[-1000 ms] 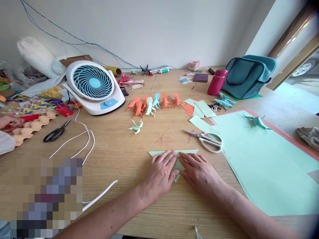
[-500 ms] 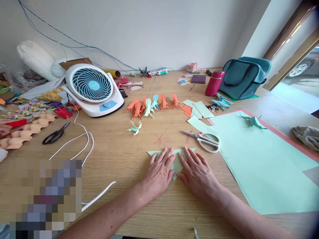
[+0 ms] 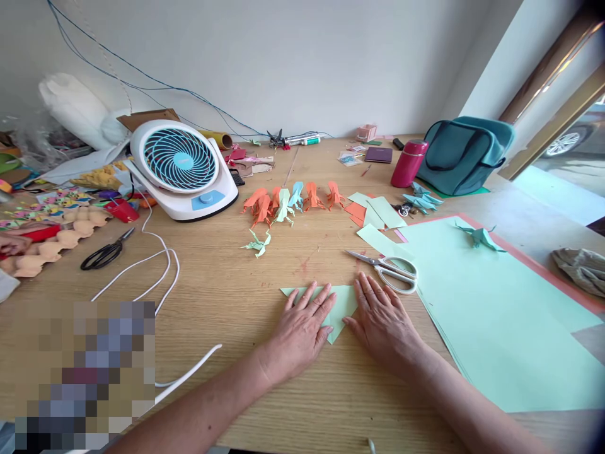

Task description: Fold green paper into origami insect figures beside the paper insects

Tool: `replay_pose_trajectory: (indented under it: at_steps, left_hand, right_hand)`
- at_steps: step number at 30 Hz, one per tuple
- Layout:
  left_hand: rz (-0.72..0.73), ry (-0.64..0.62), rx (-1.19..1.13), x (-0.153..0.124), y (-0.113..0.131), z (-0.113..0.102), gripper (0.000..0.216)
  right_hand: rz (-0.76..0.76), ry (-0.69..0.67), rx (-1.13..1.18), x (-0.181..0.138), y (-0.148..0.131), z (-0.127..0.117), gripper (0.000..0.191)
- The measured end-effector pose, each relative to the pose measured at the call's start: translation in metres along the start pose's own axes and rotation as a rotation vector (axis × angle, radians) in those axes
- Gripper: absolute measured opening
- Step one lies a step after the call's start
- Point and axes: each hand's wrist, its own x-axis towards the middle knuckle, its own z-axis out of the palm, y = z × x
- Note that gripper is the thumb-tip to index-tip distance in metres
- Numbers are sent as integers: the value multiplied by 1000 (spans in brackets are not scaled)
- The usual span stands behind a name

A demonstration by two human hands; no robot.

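A light green sheet of paper (image 3: pixel 341 309), folded into a triangle with its point towards me, lies flat on the wooden table. My left hand (image 3: pixel 305 321) rests open on its left half, fingers stretched away from me. On the right corner lies my right hand (image 3: pixel 385 318), also flat, its fingers close together and covering that end of the paper. White-handled scissors (image 3: pixel 394 270) lie just beyond my right hand. Farther off stand several folded paper figures in orange, green and blue, with a pale green one (image 3: pixel 258 243) nearest me.
Large green sheets (image 3: pixel 491 328) cover the table's right side, a green paper figure (image 3: pixel 481 237) on them. A white fan (image 3: pixel 184 167), black scissors (image 3: pixel 106 252) and a white cable (image 3: pixel 167 252) lie left. Behind stand a pink bottle (image 3: pixel 409 165) and teal bag (image 3: pixel 463 154). Another person's hand (image 3: pixel 14 243) shows far left.
My right hand has slid to the right along the folded paper, uncovering its middle. My left hand stays on the left half. The view has shifted slightly.
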Motion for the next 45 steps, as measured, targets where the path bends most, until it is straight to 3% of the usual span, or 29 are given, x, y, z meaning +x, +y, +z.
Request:
replay_pose_trajectory:
  at_steps: [6, 10, 13, 18, 23, 27, 32, 40, 43, 45]
  left_hand:
    - [31, -15, -41, -4, -2, -4, 56]
    - [40, 38, -94, -4, -4, -4, 45]
    - [24, 93, -147, -2, -5, -3, 39]
    - [-24, 150, -199, 2, -8, -4, 63]
    - [43, 141, -147, 4, -14, -2, 74]
    - [71, 131, -136, 8, -13, -7, 52]
    - [3, 159, -157, 11, -11, -14, 24]
    - [-81, 154, -279, 13, -13, -9, 18]
    - [-9, 222, -280, 3, -4, -19, 12]
    - [141, 293, -276, -9, 6, -28, 4]
  right_hand:
    - [-19, 0, 52, 1, -2, -6, 58]
    - [-115, -49, 207, 5, -7, -15, 46]
    - [-62, -59, 297, 10, -7, -22, 36]
    - [41, -36, 403, 13, -4, -24, 37]
    - [119, -159, 535, 12, -1, -25, 23]
    - [135, -205, 605, 14, 1, -29, 13]
    - [111, -194, 633, 16, 0, -32, 11]
    - [84, -210, 554, 16, -5, -31, 17]
    - [67, -196, 561, 15, -7, -29, 17]
    - [60, -179, 572, 15, -7, -28, 16]
